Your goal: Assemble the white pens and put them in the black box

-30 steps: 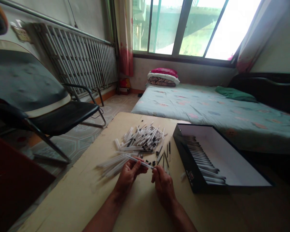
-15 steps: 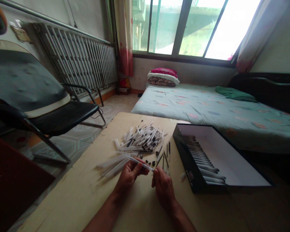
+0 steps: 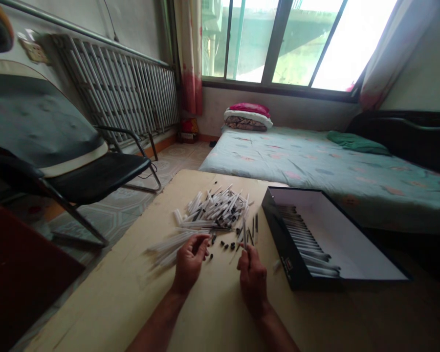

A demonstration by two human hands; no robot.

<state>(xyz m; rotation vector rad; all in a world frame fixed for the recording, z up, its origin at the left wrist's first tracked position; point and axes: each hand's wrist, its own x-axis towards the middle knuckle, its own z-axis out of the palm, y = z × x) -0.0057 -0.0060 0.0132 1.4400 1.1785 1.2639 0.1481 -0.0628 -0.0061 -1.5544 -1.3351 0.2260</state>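
A thin pen refill (image 3: 244, 233) is pinched upright between the thumb and fingers of the right hand (image 3: 252, 279), its slender dark length rising above the knuckles. The left hand (image 3: 189, 264) is held narrow and half-curled, just beside the ends of a loose sheaf of clear plastic pen barrels (image 3: 172, 247) (whether anything is gripped in it cannot be told from this view). A much larger heap of barrels (image 3: 216, 210) lies on the pale, scuffed counter (image 3: 106, 298), the smooth, glossy tubes crossing at all angles. Small black caps (image 3: 225, 244) are scattered in front of the heap, and further refills (image 3: 255, 227) are laid just to the right of it. Part of the work appears done: rows of what look like assembled pens (image 3: 297, 230) are packed side by side along one inner side of a black cardboard box (image 3: 291, 264) with a white lining. A good share of the loose parts is left unboxed on the counter, so much appears to remain.
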